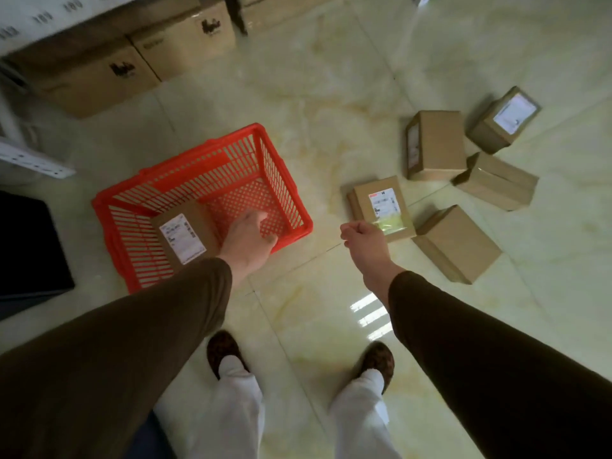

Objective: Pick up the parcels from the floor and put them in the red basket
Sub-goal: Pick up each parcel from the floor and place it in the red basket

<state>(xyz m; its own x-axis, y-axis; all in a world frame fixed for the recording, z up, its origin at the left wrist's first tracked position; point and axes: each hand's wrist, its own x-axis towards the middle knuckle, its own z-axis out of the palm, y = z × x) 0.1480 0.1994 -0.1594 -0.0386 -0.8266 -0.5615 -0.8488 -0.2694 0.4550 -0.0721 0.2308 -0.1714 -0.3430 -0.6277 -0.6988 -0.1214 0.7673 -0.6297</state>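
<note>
A red plastic basket stands on the tiled floor at centre left. One brown labelled parcel lies inside it at the near left. My left hand hovers over the basket's near right corner, beside that parcel, holding nothing. My right hand is curled into a loose fist, empty, just left of a flat labelled parcel on the floor. Several more brown parcels lie to the right: one close by, one standing, one tilted and a labelled one farthest back.
Large cardboard cartons line the wall at the top left under a white shelf. A black object sits at the left edge beside the basket. My feet stand on the glossy tiles below.
</note>
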